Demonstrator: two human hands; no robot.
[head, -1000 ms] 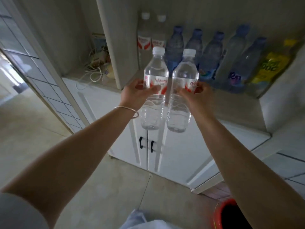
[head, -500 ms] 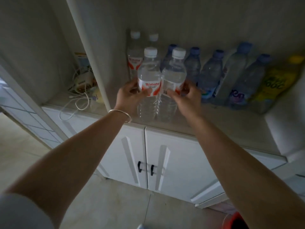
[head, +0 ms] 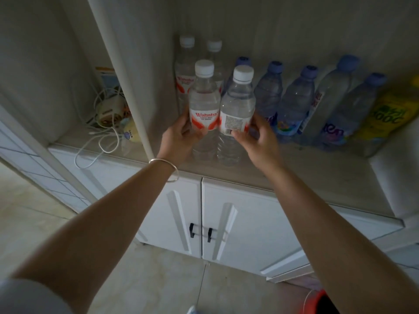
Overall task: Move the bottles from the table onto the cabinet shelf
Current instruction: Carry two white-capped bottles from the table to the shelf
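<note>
We are gripping two clear white-capped bottles side by side, upright, near front edge of cabinet shelf. Left hand is wrapping left bottle at red-and-white label; right hand is pinching right bottle at barcode label. We cannot tell whether bases are touching shelf. Blue-capped bottles are lining back edge.

Clear bottles wear white caps and red-white labels.
</note>
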